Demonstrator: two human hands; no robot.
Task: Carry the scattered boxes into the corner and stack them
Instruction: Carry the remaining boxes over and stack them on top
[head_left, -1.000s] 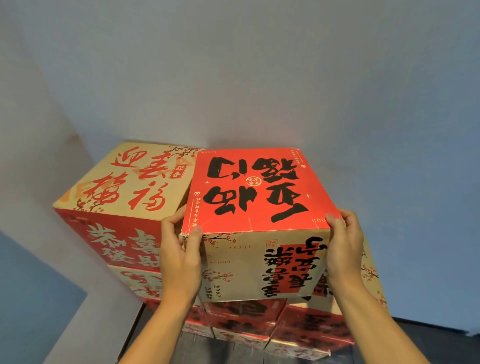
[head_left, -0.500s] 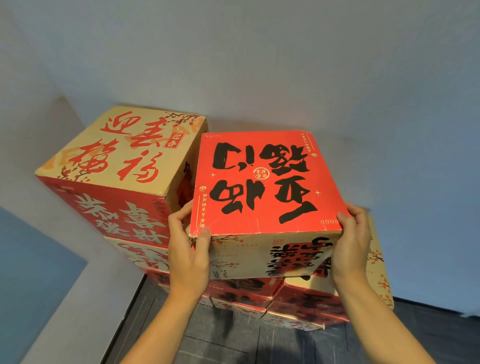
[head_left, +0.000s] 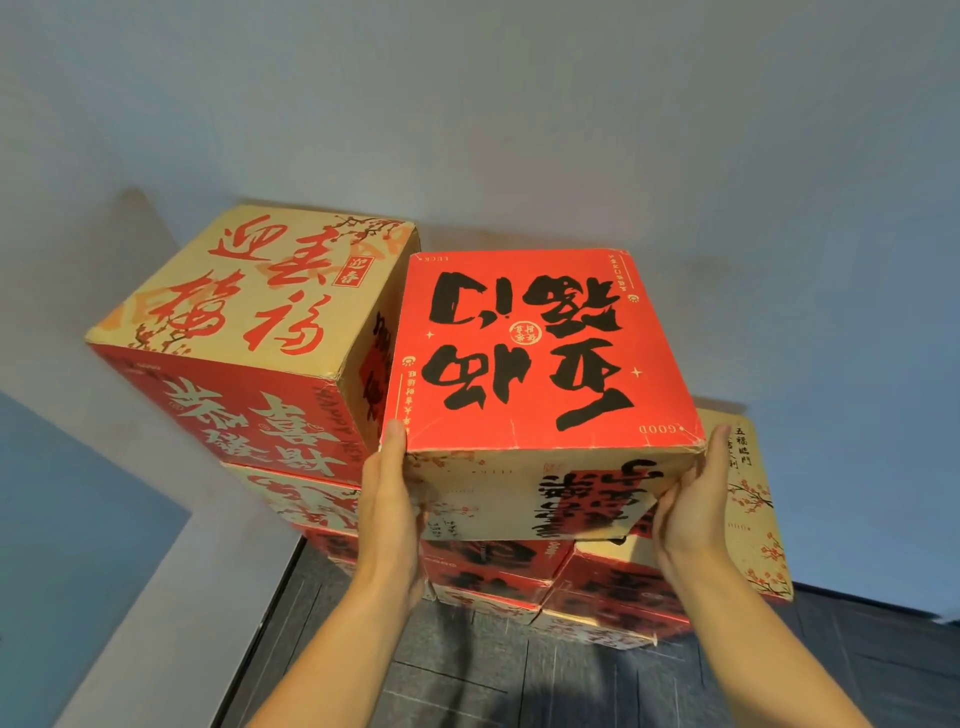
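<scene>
The wall (head_left: 519, 104) meets a dark tiled floor (head_left: 467, 675) in the corner, where a stack (head_left: 291, 493) of printed boxes stands. A tan-topped box (head_left: 249, 291) crowns its left column. Just beside it, a red-topped box (head_left: 524, 353) sits on lower boxes, pressed flat between the left hand (head_left: 387, 499) and right hand (head_left: 693, 499)

- A bare indoor room corner, of a home or a storeroom; which one cannot be told.
- Plain pale walls (head_left: 519, 104) meet here.
- Dark tiled floor (head_left: 519, 675).
- Printed cardboard boxes (head_left: 249, 312) are stacked against the walls.
</scene>
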